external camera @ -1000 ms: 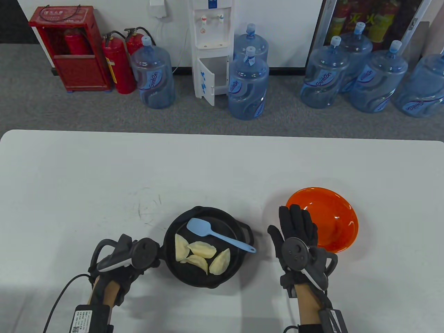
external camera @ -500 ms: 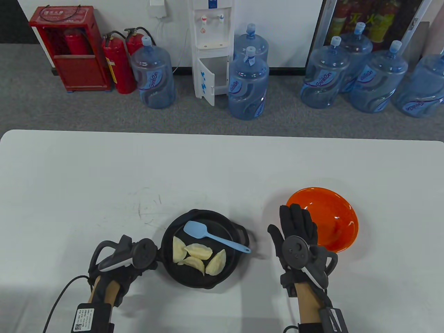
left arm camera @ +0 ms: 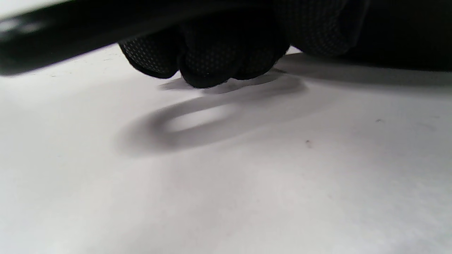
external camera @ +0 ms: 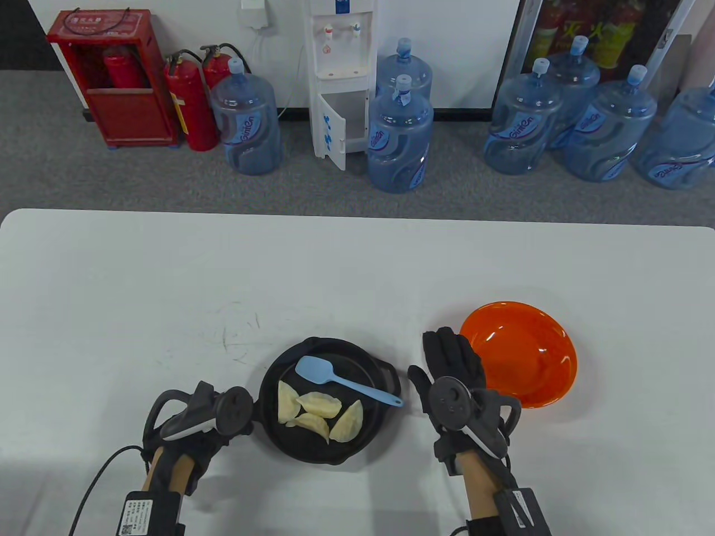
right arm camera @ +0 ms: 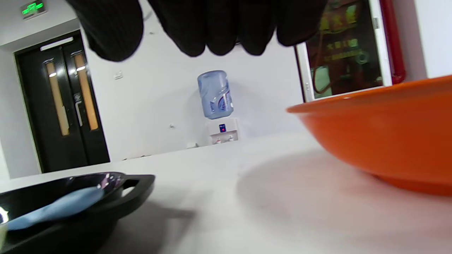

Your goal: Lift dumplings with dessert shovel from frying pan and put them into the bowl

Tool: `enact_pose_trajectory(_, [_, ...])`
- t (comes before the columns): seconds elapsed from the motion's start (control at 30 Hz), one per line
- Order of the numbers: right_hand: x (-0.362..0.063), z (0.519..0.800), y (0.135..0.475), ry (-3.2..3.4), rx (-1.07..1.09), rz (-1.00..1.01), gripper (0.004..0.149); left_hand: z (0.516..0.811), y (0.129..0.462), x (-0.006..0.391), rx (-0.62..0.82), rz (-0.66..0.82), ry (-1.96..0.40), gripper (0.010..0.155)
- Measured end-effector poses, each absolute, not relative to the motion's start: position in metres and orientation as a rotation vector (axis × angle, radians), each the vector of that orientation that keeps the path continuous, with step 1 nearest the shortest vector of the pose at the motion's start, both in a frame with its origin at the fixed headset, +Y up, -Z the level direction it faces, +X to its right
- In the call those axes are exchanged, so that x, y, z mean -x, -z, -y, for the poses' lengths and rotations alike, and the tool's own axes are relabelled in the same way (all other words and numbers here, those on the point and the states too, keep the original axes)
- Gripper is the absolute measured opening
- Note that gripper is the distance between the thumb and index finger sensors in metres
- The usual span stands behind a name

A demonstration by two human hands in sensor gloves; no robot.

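My left hand point(external camera: 195, 424) is gripping the frying pan point(external camera: 327, 399) handle; four dumplings point(external camera: 318, 412) and the blue dessert shovel point(external camera: 346, 381) are lying inside. My right hand point(external camera: 452, 374), fingers straight, is hovering between pan and orange bowl point(external camera: 525, 357).

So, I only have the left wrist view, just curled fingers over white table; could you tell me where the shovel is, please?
Observer: The blue shovel lies inside the frying pan, its handle tip resting on the right rim; nobody holds it.
Operator: Thanks, and how much food is in there?
Observer: Four dumplings, clustered on the pan's near side.
Operator: Is the other hand free?
Observer: Yes, the right hand is open and flat between the pan and the empty orange bowl.
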State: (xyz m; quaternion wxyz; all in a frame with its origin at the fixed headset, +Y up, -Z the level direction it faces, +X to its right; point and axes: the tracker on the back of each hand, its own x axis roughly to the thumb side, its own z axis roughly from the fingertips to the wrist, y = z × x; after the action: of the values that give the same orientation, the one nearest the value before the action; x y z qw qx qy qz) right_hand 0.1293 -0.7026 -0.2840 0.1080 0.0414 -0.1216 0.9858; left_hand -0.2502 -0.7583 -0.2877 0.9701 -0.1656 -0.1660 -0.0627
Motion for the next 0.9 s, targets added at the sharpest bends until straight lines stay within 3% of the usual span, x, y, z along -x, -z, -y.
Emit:
enact_pose_trajectory(0.43, [-0.037, 0.719, 0.312, -3.174, -0.553, 0.056, 0.053, 0.759, 0.288, 0.251, 0.342, 0.336, 0.124, 0.052])
enact_pose_trajectory(0.67, [-0.016, 0.727, 0.328, -3.279, -0.54, -0.208, 0.044, 0.758, 0.288, 0.251, 0.342, 0.334, 0.127, 0.052])
enact_pose_trajectory(0.9, [-0.005, 0.732, 0.33, -3.326, -0.541, -0.26, 0.043, 0.758, 0.288, 0.251, 0.348, 0.34, 0.129, 0.051])
